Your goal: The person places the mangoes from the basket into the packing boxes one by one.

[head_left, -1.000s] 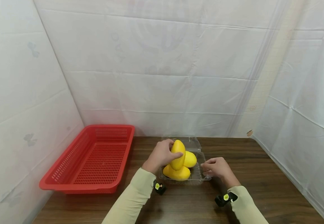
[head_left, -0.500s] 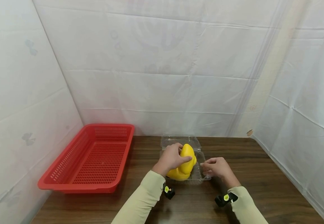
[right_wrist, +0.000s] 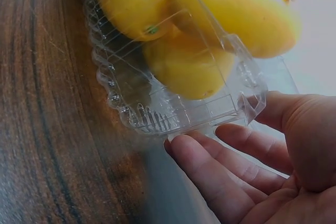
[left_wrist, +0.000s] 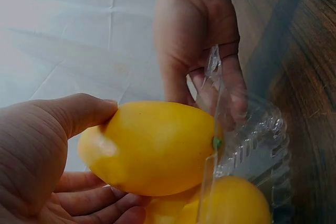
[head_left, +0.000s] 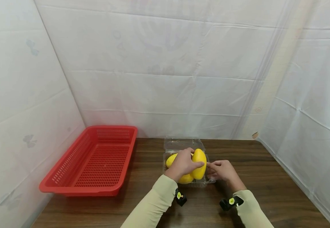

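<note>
My left hand (head_left: 183, 165) grips a smooth yellow mango (head_left: 199, 164), thumb on the near side, and holds it over the right part of a clear plastic clamshell box (head_left: 182, 144). A small green stem spot marks the end of this mango in the left wrist view. Two more mangoes lie in the box: one behind (head_left: 171, 160) and one in front (head_left: 186, 179), both partly covered by the left hand. My right hand (head_left: 223, 171) holds the box's right edge, thumb at the rim and fingers below it, as the right wrist view shows. The lid lies folded back.
A red plastic basket (head_left: 130, 152) with slotted sides stands at the left of the dark wooden table (head_left: 239, 152). White sheeting (head_left: 165, 95) closes off the back and both sides.
My left hand has carried its mango rightward and slightly down, from the left half of the box to the right half. The rear mango now shows left of the hand. The right hand stays at the edge.
</note>
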Action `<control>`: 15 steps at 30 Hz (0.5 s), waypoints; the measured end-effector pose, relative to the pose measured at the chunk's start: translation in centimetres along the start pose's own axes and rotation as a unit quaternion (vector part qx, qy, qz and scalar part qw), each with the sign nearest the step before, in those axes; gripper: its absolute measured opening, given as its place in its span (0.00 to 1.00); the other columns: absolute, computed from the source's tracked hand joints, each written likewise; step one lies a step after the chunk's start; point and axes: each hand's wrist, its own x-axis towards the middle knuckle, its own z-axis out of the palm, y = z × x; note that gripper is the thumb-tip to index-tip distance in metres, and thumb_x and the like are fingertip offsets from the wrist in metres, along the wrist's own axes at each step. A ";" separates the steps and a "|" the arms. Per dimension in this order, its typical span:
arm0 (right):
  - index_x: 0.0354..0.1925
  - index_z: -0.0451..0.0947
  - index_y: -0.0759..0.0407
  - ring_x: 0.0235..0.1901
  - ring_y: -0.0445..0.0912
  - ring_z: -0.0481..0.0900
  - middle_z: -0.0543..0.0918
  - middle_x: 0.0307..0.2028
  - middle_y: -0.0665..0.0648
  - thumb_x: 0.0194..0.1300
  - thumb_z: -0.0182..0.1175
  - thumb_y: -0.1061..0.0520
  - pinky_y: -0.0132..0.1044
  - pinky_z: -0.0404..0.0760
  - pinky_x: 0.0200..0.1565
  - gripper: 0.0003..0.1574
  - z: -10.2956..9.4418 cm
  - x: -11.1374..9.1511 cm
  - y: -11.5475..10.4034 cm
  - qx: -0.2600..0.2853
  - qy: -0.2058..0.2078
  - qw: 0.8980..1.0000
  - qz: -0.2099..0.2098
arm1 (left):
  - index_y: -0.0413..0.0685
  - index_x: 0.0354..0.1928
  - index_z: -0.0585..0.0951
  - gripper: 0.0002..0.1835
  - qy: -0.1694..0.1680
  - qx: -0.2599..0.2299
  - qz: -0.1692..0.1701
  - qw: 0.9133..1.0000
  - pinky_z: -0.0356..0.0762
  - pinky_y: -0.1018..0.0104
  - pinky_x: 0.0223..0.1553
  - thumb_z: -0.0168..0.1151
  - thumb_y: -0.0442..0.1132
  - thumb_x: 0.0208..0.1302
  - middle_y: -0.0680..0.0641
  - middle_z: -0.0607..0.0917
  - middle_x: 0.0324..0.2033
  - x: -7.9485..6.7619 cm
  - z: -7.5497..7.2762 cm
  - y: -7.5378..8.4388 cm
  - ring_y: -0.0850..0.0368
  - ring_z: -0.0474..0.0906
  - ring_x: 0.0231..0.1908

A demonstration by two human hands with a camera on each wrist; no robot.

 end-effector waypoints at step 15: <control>0.41 0.82 0.66 0.28 0.50 0.85 0.86 0.30 0.61 0.62 0.58 0.41 0.41 0.84 0.30 0.29 -0.1 0.3 0.0 0.003 -0.009 1.000 0.004 | 0.47 0.53 0.75 0.31 0.004 0.035 0.025 0.999 0.77 0.66 0.30 0.71 0.54 0.49 0.51 0.80 0.39 0.1 2.1 0.5 0.61 0.76 0.31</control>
